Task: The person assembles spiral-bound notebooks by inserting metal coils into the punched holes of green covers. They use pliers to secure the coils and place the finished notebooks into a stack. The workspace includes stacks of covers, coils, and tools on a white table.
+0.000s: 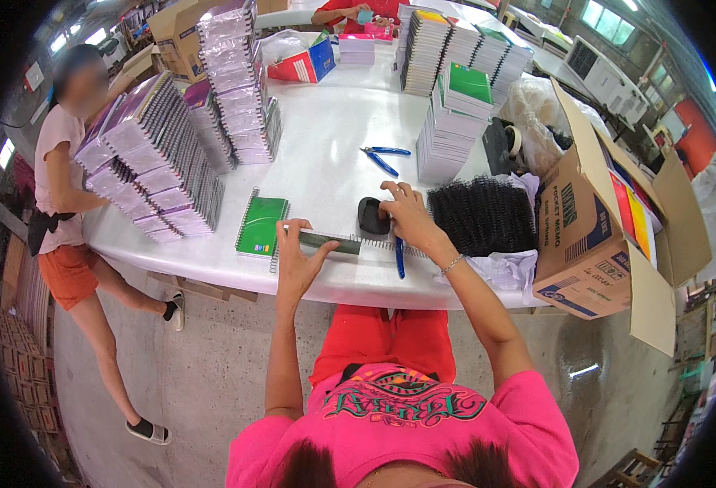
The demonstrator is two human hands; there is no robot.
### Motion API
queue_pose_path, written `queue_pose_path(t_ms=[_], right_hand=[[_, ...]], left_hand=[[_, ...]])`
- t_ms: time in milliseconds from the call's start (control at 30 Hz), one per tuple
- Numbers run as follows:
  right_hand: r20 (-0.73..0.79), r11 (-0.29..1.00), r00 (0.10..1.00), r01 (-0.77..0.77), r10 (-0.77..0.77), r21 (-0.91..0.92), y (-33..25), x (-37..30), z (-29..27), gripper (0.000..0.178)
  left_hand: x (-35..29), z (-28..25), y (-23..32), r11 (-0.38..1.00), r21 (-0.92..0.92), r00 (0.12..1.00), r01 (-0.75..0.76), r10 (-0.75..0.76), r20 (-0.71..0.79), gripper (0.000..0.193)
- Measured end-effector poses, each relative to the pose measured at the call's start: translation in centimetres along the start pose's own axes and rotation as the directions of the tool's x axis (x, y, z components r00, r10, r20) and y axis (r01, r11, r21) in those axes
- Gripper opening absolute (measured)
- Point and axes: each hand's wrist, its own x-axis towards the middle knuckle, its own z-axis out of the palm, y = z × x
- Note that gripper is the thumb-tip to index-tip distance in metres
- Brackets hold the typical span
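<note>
My left hand (294, 259) pinches a pocket notebook (335, 243), seen edge-on near the table's front edge. A metal wire coil (374, 242) sticks out from the notebook's right end. My right hand (411, 213) is over the table with fingers bent and apart, its fingertips at the edge of a small black dish-like object (369, 216). Below that hand lies a blue tool handle (399, 260). A finished green spiral notebook (262, 226) rests flat to the left of my left hand. Farther off are blue-handled pliers (384, 159) with jaws pointing left.
A pile of black coils (481, 215) lies to the right, beside an open cardboard box (585, 236). Notebook stacks rise at left (158, 167) and back right (451, 130). One person (65, 163) stands at left; another in red (362, 12) works across the table.
</note>
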Motion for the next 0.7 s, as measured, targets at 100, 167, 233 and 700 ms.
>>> queue_pose_path(t_ms=[100, 167, 233, 700], right_hand=[[0.239, 0.960, 0.971, -0.069, 0.002, 0.270, 0.3, -0.1, -0.4, 0.042], [0.246, 0.928, 0.969, -0.059, -0.036, 0.367, 0.1, -0.2, -0.4, 0.058], [0.242, 0.906, 0.970, -0.080, -0.026, 0.416, 0.0, 0.0, -0.3, 0.057], [0.133, 0.666, 0.969, -0.240, 0.209, 0.706, 0.1, -0.8, 0.0, 0.038]], left_hand=[[0.6, -0.1, 0.4, 1.000, 0.028, 1.000, -0.006, 0.005, 0.029, 0.055], [1.0, -0.2, 0.4, 1.000, 0.014, 0.999, -0.014, 0.013, 0.029, 0.055], [1.2, -0.4, 0.4, 1.000, 0.005, 0.999, -0.011, 0.011, 0.043, 0.055], [2.2, 1.7, -3.1, 0.993, -0.027, 0.984, -0.119, 0.122, 0.129, 0.065]])
